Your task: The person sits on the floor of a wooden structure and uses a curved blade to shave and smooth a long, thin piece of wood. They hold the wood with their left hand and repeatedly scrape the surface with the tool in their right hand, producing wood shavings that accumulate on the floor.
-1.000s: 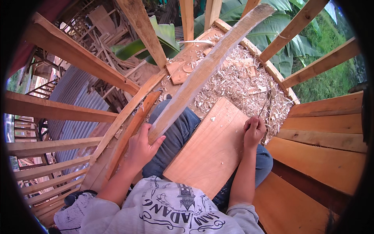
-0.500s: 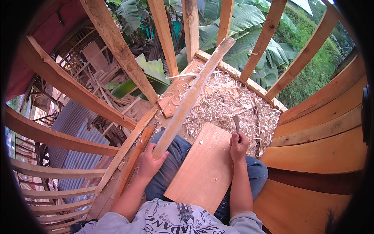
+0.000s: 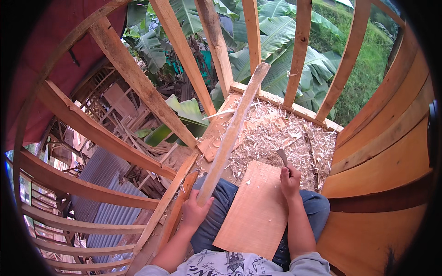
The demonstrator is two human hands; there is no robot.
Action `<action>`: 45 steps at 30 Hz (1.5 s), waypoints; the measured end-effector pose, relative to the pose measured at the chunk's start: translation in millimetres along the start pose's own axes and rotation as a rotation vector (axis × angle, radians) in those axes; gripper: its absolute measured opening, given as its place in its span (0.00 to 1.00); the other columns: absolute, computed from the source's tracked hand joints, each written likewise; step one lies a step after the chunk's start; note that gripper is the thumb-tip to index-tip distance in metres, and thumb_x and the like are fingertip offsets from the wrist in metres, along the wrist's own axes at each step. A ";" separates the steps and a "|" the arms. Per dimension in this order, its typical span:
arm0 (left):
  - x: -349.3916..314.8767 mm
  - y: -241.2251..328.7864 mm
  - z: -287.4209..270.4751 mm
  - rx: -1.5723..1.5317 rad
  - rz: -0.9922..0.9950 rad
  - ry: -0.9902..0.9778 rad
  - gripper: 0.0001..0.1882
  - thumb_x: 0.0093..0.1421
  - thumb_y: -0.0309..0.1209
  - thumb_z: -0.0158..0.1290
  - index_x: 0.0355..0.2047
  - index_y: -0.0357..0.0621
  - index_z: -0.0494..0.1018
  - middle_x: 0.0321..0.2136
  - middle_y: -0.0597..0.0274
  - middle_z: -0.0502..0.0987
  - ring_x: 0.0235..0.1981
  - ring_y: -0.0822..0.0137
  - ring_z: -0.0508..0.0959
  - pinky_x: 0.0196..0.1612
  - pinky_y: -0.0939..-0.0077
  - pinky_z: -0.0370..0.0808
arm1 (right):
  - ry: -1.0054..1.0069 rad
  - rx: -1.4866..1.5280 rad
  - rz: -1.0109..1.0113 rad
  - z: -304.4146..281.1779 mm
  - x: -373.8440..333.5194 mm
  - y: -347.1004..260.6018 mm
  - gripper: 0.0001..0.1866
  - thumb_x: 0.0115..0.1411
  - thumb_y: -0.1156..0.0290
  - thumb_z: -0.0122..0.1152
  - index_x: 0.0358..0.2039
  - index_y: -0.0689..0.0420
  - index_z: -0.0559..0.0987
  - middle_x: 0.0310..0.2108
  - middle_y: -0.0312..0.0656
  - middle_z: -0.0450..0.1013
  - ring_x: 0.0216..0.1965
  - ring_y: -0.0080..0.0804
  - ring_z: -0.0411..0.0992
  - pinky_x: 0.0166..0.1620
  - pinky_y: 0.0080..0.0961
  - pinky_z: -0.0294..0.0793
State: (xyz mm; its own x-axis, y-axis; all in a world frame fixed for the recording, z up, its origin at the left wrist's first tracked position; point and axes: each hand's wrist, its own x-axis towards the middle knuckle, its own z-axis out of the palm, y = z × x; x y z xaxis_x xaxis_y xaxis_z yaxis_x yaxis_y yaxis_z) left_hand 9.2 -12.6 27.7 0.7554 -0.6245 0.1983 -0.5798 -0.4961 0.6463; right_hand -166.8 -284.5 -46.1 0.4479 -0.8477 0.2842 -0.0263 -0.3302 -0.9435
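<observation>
My left hand is closed around the near end of a long, pale wooden pole, which slants up and away to the right. The far end of the pole stands out over the shavings toward the upright ribs. In my closed right hand is a knife with a short dark blade pointing up and away; its handle is mostly hidden by my fingers. A flat, light wooden board lies across my lap between the two forearms, with a few small chips on it.
Curly wood shavings cover the floor in front of me. Curved wooden ribs rise on the left and ahead, and orange-brown planks form a wall on the right. Beyond the ribs are corrugated sheets, scrap wood and banana leaves.
The whole view has shifted, so hands, board and pole sit lower and further right. Both hands keep their grip on the pole and the knife.
</observation>
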 end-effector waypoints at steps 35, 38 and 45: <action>9.9 -30.7 -42.8 -0.704 -0.428 -0.729 0.29 0.55 0.62 0.45 0.26 0.46 0.60 0.13 0.71 0.59 0.12 0.79 0.60 0.16 0.88 0.59 | -0.157 -0.174 0.036 -7.2 5.9 -33.7 0.21 0.56 0.56 0.62 0.19 0.62 0.72 0.11 0.46 0.63 0.13 0.38 0.65 0.20 0.31 0.62; -19.9 -24.5 -43.1 -0.627 -0.495 -0.655 0.29 0.55 0.62 0.47 0.26 0.46 0.61 0.14 0.72 0.59 0.13 0.80 0.60 0.16 0.88 0.58 | -0.155 -0.241 0.038 -4.7 6.3 -39.2 0.22 0.55 0.54 0.61 0.18 0.61 0.72 0.11 0.47 0.65 0.15 0.42 0.68 0.21 0.33 0.64; -65.4 -31.9 -38.7 -0.158 -0.281 -0.428 0.25 0.54 0.50 0.57 0.33 0.36 0.74 0.19 0.59 0.74 0.24 0.72 0.73 0.28 0.73 0.70 | -0.100 -0.341 0.063 -5.0 4.1 -48.1 0.24 0.54 0.51 0.61 0.16 0.60 0.73 0.11 0.47 0.67 0.15 0.43 0.69 0.21 0.34 0.66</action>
State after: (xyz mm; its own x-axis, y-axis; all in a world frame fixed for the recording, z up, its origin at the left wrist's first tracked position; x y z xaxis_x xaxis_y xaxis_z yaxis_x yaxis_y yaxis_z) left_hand -9.9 67.4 22.6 0.6636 -0.6872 -0.2956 -0.2950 -0.6035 0.7408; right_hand -168.2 -274.2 1.3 0.5211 -0.8313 0.1936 -0.3457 -0.4129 -0.8426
